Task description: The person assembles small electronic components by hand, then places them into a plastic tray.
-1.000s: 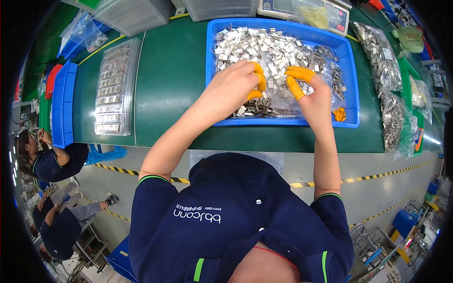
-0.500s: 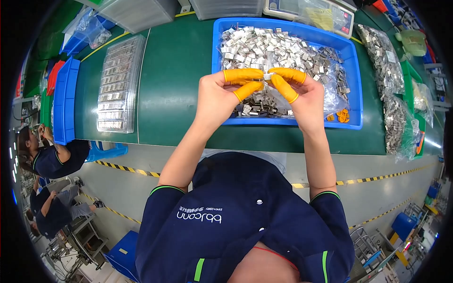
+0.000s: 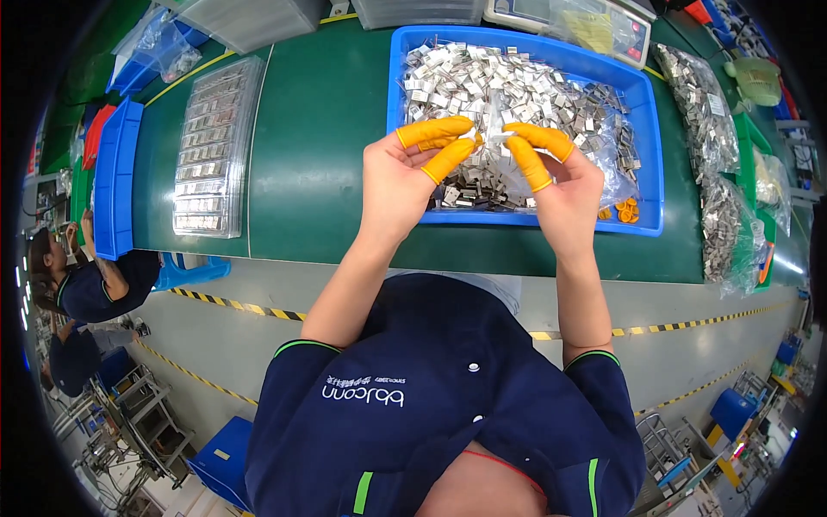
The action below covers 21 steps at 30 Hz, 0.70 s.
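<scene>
Part (image 3: pixel 498 136): sitting over the blue bin (image 3: pixel 652 172), at the tips of the right hand (image 3: pixel 564 194). Probably weighing very little, feeling stiff and slick, perhaps marring under a hard squeeze; calling for a light pinch on opposite sides, by thumb and forefinger. Pinching it narrowly on the right, with tips in orange cots (image 3: pixel 448 162) pointing inward. Facing it with the left hand (image 3: pixel 398 181), also bunching tips narrowly; cannot tell if gripping anything. Angling both forearms over the table (image 3: pixel 327 155), bending at the elbows, leaving a small gap between hands. Overlooking a heap (image 3: pixel 461 73) of loose metal pieces beyond.
</scene>
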Available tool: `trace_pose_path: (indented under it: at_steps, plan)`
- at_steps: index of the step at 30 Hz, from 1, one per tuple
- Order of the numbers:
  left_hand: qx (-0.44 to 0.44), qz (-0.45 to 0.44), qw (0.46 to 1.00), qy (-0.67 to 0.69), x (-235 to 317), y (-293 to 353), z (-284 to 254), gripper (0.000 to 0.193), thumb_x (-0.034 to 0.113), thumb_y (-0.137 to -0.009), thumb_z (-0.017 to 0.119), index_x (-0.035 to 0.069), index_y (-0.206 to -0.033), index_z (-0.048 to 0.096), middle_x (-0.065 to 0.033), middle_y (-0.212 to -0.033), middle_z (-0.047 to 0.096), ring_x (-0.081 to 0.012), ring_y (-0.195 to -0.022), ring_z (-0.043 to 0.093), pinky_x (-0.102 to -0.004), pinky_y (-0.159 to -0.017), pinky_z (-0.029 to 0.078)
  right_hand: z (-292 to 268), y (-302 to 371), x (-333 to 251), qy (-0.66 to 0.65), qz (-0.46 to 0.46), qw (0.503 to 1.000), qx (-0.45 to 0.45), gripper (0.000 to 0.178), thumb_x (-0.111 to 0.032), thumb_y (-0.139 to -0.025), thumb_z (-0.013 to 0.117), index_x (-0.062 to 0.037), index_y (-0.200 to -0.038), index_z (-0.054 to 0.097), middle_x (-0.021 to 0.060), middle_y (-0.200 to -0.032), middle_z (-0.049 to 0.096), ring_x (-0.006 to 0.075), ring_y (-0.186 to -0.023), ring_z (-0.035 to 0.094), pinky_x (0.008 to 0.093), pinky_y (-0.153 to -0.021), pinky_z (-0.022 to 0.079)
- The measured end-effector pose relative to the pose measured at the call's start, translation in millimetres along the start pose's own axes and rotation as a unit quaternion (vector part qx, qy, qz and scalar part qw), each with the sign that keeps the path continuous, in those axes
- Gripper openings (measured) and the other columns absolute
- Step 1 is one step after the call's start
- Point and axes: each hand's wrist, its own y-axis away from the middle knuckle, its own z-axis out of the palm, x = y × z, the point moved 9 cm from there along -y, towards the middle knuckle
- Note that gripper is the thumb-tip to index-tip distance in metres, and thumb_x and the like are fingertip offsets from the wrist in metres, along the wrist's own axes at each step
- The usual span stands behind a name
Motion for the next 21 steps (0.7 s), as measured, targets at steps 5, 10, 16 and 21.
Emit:
trace_pose_path:
  at_steps: [5, 10, 16, 21]
  plan:
    - [-0.005, -0.003, 0.998, -0.058, 2.4, 2.6, 1.3, 0.025, -0.005, -0.072, 0.065, -0.006, -0.096, 0.059, -0.0131, -0.092, 0.063, -0.0149, -0.081, 0.061, -0.0251, -0.077, 0.049, -3.2, -5.2, 13.7, -0.074, 0.071, 0.995, -0.013, 0.015, -0.005, -0.077, 0.063, 0.0004, -0.091, 0.064, 0.0072, -0.088, 0.063, 0.0125, -0.082, 0.059, 0.0241, -0.076, 0.045]
    - [-0.02, 0.022, 0.997, -0.066, 3.8, 4.9, 3.8, 0.022, -0.006, -0.072, 0.065, -0.006, -0.093, 0.061, -0.0125, -0.091, 0.063, -0.0148, -0.082, 0.061, -0.0255, -0.077, 0.049, 3.5, -4.2, 7.3, 0.01, 0.041, 0.996, -0.083, 0.016, -0.004, -0.078, 0.063, 0.0004, -0.092, 0.064, 0.0063, -0.087, 0.064, 0.0114, -0.083, 0.058, 0.0233, -0.077, 0.045]
    - [-0.037, 0.049, 0.998, -0.016, 5.7, 9.5, 11.9, 0.018, -0.007, -0.073, 0.063, -0.008, -0.091, 0.062, -0.0128, -0.091, 0.063, -0.0169, -0.084, 0.061, -0.0269, -0.078, 0.049, 6.1, 4.3, 15.3, -0.155, 0.108, 0.981, -0.049, 0.017, -0.002, -0.077, 0.063, 0.0014, -0.094, 0.064, 0.0075, -0.088, 0.064, 0.0126, -0.086, 0.058, 0.0237, -0.079, 0.045]
    - [-0.004, 0.028, 0.999, 0.047, -0.3, 11.0, 8.3, 0.016, -0.008, -0.072, 0.063, -0.007, -0.088, 0.063, -0.0127, -0.091, 0.063, -0.018, -0.085, 0.06, -0.0283, -0.08, 0.048, 9.9, 10.9, 12.4, -0.191, 0.067, 0.979, -0.035, 0.019, 0.0, -0.075, 0.064, 0.0023, -0.094, 0.064, 0.0094, -0.094, 0.062, 0.0142, -0.088, 0.058, 0.0252, -0.079, 0.046]
